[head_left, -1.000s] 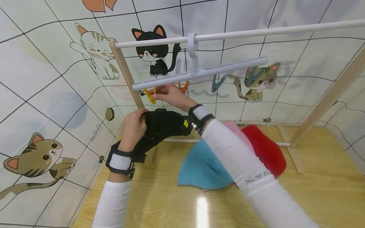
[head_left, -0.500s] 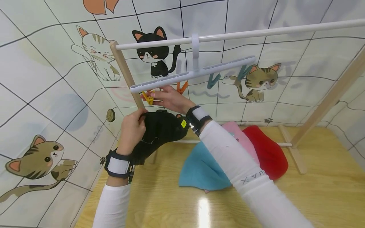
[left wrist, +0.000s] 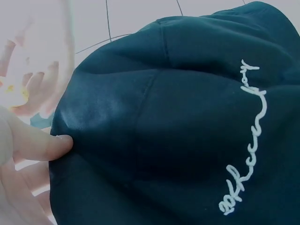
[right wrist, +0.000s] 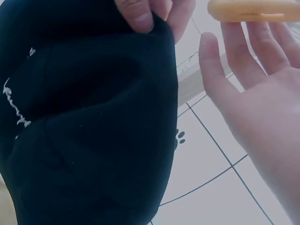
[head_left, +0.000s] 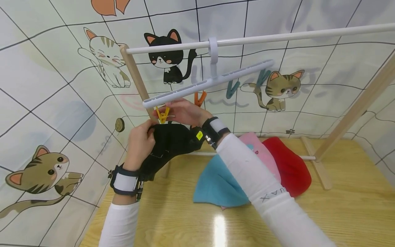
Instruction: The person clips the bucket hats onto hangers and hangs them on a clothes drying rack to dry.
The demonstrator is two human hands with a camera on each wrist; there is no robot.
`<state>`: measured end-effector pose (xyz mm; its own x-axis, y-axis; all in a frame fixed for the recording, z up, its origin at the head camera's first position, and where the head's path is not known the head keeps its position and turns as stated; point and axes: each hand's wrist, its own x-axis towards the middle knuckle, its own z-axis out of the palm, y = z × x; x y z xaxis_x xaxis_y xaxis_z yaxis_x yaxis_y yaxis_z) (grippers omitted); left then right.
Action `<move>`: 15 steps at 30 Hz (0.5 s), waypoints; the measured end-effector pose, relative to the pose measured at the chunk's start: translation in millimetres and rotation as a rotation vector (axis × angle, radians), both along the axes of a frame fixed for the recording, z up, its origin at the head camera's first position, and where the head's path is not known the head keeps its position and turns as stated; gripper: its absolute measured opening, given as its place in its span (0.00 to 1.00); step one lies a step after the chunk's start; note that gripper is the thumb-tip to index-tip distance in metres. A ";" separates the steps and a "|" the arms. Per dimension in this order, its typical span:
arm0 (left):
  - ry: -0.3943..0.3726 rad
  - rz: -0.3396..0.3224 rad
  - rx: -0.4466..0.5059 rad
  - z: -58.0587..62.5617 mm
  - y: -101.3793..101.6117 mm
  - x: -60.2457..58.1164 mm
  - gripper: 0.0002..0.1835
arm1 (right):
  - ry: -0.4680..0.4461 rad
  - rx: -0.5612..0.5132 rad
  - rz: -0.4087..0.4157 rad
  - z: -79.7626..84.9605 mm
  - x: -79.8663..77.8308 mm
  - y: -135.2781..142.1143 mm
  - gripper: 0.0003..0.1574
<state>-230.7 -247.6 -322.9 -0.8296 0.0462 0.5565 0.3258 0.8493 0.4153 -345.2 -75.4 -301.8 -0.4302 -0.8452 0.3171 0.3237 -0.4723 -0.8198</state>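
A black cloth hat (head_left: 168, 142) with white script lettering hangs from my left hand (head_left: 140, 140), which pinches its edge between thumb and fingers. In the left wrist view the thumb lies over the hat's dark fabric (left wrist: 164, 126). A yellow clothespin (head_left: 162, 115) dangles from the left end of the white hanger (head_left: 191, 89), just above the pinched edge and apart from it. My right hand (head_left: 185, 113) is behind and beside that clothespin. In the right wrist view its fingers extend up behind the yellow clothespin (right wrist: 262, 10), with the thumb standing apart.
The hanger hooks over a white rail (head_left: 277, 37) on wooden posts (head_left: 351, 99). An orange clothespin (head_left: 200, 98) and teal clothespins (head_left: 232, 90) hang along it. Blue (head_left: 216, 181), pink (head_left: 265, 154) and red (head_left: 288, 164) cloth pieces lie on the wooden table (head_left: 172, 212).
My right hand's thumb and fingers have come off the yellow clothespin and spread. The hanger has swivelled, its left end dipping lower. My left hand has shifted slightly, still holding the hat.
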 end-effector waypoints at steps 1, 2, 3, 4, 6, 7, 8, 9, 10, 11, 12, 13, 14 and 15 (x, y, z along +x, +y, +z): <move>-0.001 0.001 0.001 -0.3 -0.6 0.4 0.09 | -0.003 -0.005 0.008 -0.3 0.5 0.4 0.23; -0.002 0.003 0.002 -0.6 -1.0 0.8 0.09 | -0.002 -0.012 0.014 -0.5 0.7 0.6 0.24; -0.001 0.005 0.000 -0.8 -1.5 1.1 0.09 | -0.001 -0.018 0.016 -0.4 0.9 1.0 0.24; 0.001 0.006 -0.001 -0.9 -1.9 1.4 0.09 | -0.002 -0.022 0.013 -0.1 1.2 1.6 0.24; 0.006 0.003 0.000 -1.2 -2.4 1.3 0.09 | -0.001 -0.021 0.009 0.2 1.2 3.4 0.25; 0.009 0.002 -0.002 -1.3 -2.4 1.1 0.09 | 0.000 -0.016 0.005 0.6 1.2 4.4 0.25; 0.014 0.001 -0.005 -1.4 -2.2 0.9 0.09 | 0.005 -0.009 0.002 0.8 1.0 5.4 0.26; 0.017 -0.002 -0.006 -1.5 -2.0 0.5 0.09 | 0.012 0.000 -0.003 1.0 0.8 6.6 0.26; 0.021 -0.005 -0.004 -1.5 -1.4 0.1 0.08 | 0.021 0.010 -0.006 0.9 -0.1 7.4 0.26; 0.027 -0.008 -0.002 -1.5 -0.6 -0.4 0.08 | 0.035 0.022 -0.012 1.1 -0.7 8.3 0.25; 0.033 -0.008 0.001 -1.7 0.2 -0.9 0.07 | 0.054 0.045 -0.025 1.4 -1.4 9.0 0.25; 0.041 -0.012 0.005 -2.0 1.0 -1.5 0.07 | 0.081 0.068 -0.042 1.8 -2.0 9.3 0.24; 0.051 -0.016 0.008 -2.7 1.8 -2.3 0.06 | 0.111 0.096 -0.062 2.1 -2.9 9.6 0.25; 0.056 -0.019 0.012 -3.4 2.8 -3.2 0.06 | 0.142 0.123 -0.084 2.3 -4.1 9.8 0.25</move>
